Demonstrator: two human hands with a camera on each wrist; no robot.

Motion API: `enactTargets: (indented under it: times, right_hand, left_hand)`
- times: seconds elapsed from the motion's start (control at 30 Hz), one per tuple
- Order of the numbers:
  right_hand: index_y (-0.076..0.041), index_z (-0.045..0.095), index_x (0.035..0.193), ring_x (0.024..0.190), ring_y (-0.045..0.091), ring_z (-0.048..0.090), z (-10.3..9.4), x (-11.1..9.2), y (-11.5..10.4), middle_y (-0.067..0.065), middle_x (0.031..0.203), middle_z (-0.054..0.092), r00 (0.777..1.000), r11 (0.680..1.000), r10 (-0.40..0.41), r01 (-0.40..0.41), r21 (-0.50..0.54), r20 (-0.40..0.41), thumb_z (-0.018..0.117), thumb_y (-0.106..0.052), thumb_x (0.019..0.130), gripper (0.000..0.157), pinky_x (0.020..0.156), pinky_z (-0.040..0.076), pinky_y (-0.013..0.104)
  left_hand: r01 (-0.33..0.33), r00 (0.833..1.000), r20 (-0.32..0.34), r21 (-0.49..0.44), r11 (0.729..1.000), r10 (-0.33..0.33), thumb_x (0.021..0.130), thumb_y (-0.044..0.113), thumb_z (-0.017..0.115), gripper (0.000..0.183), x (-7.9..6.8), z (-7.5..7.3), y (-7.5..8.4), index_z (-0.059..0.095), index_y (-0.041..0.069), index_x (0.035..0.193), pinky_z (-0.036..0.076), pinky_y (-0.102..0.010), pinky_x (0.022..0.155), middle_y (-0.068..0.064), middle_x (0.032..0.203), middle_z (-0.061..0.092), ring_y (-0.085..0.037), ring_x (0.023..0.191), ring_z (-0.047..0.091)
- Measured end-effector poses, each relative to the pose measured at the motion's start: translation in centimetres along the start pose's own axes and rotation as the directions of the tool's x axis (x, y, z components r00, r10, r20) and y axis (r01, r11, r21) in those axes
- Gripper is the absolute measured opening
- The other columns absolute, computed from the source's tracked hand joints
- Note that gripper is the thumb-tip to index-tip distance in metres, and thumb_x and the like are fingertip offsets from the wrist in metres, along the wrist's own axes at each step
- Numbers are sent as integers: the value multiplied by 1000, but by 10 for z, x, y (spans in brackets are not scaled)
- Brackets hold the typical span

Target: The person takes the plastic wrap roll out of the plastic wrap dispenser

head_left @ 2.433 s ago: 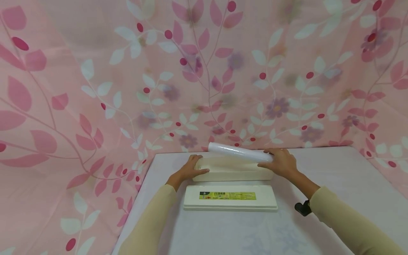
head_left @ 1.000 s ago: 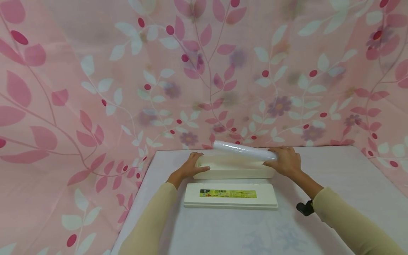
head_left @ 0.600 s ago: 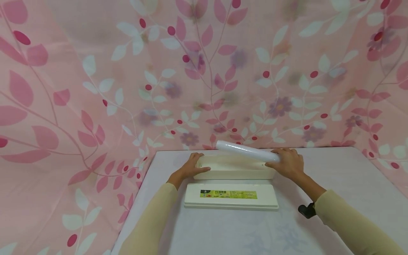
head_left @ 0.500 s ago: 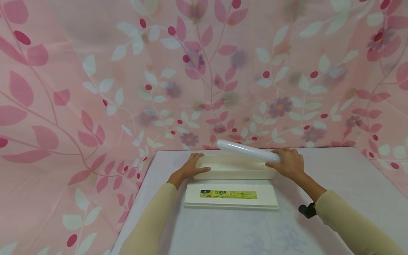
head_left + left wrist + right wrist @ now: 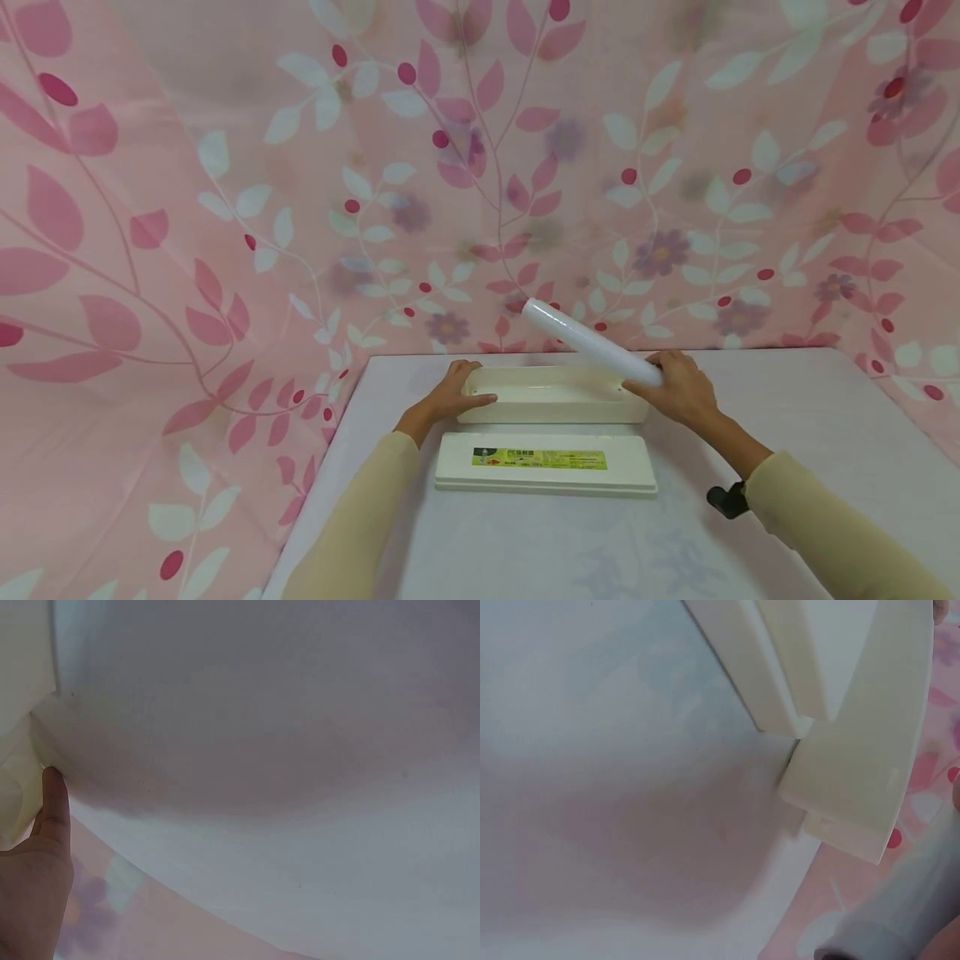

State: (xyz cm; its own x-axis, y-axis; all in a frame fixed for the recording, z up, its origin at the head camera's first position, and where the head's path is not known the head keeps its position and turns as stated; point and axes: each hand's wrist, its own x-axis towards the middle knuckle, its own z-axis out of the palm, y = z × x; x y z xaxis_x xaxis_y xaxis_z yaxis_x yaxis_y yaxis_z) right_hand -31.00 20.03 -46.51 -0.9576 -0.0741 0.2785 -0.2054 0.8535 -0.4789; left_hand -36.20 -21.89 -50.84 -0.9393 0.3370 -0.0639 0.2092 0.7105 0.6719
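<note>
White roll [image 5: 588,339] slants right of centre in my head view, its far end raised toward the upper left, above the cream box [image 5: 555,412]. I see the right hand [image 5: 678,387] gripping its lower right end, fingers curled over it and thumb below. I have the left hand [image 5: 448,397] spread around the box's left end, thumb along the front rim, fingers at the back corner. Nearer the bottom of the frame, I see the labelled lid [image 5: 543,478] lying flat, just in front of the box.
</note>
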Motion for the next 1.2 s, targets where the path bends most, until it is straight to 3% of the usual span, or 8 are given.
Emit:
enactTargets:
  times: [0.27, 0.47, 0.6, 0.87, 1.1, 1.2]
  right_hand:
    - [7, 57, 112, 78, 28, 59, 5, -1, 0, 22, 100, 62, 999, 993, 22, -26, 117, 39, 72, -48, 86, 63, 59, 49, 34]
    - [9, 44, 126, 80, 32, 62, 3, -6, 0, 28, 106, 61, 988, 981, 103, -120, 151, 115, 56, -53, 95, 70, 64, 53, 41]
    - [1, 33, 136, 84, 35, 63, 3, -9, 0, 31, 113, 58, 986, 972, 112, -135, 194, 127, 54, -51, 97, 68, 66, 54, 44]
    - [-20, 11, 154, 83, 36, 62, 1, -15, 5, 34, 120, 54, 982, 961, 97, -135, 241, 161, 50, -55, 98, 77, 60, 50, 37]
    - [-23, 9, 157, 79, 35, 63, -2, -21, 8, 37, 125, 51, 984, 956, 74, -116, 268, 163, 45, -53, 101, 73, 57, 50, 37]
    - [-25, 6, 158, 85, 38, 62, -3, -23, 7, 37, 129, 49, 980, 947, 91, -139, 289, 175, 47, -55, 99, 78, 60, 50, 37]
  left_hand:
    - [7, 1000, 7, 23, 1000, -7, 82, 59, 72, 90, 2, 1, -2, 33, 17, 152, 30, -53, 117, -9, 153, 28, -30, 138, 37]
    - [18, 1000, 8, 7, 1000, -18, 80, 60, 73, 89, 2, 2, -3, 35, 20, 150, 32, -54, 116, -8, 153, 29, -29, 137, 38]
    - [19, 1000, 9, 0, 1000, -19, 80, 59, 73, 89, 1, 1, -2, 35, 20, 150, 31, -54, 116, -7, 153, 28, -30, 136, 38]
    - [-15, 1000, 7, 18, 1000, 14, 82, 56, 73, 90, 0, 3, -3, 33, 15, 152, 30, -55, 116, -11, 155, 26, -31, 139, 35]
    - [-17, 1000, -4, 18, 1000, 18, 82, 58, 72, 91, -2, 5, -4, 32, 15, 152, 31, -55, 116, -11, 156, 25, -31, 139, 35]
    - [-19, 1000, -8, 22, 1000, 19, 83, 56, 72, 90, -3, 5, -3, 33, 15, 152, 31, -54, 116, -11, 155, 26, -31, 138, 36]
